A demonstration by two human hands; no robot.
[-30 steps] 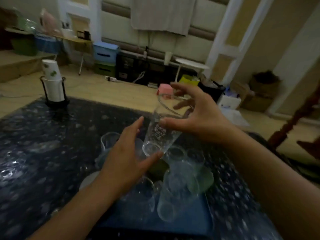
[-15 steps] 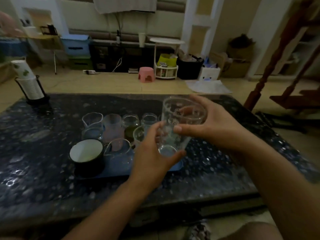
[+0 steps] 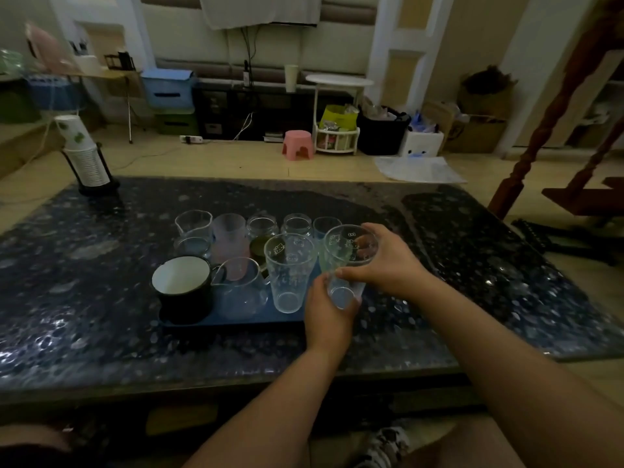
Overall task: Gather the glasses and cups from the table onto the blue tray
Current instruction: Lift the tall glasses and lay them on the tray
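A blue tray (image 3: 236,319) lies in the middle of the dark speckled table (image 3: 84,298). On it stand several clear glasses, a frosted pink cup (image 3: 229,241), a black mug with a white inside (image 3: 182,285), a glass pitcher (image 3: 241,288) and a tall printed glass (image 3: 288,275). A second tall printed glass (image 3: 347,261) is upright at the tray's right end. My right hand (image 3: 388,261) grips its upper side and my left hand (image 3: 329,312) holds its base. Whether its base rests on the tray is hidden.
A black holder with a stack of paper cups (image 3: 86,157) stands at the table's far left corner. Beyond the table are a pink stool (image 3: 297,145), a white side table (image 3: 337,82), boxes and a wooden stair rail (image 3: 540,136) at right.
Both hands have lowered the tall printed glass from above the table to the tray's right end. The view has pulled back and steadied.
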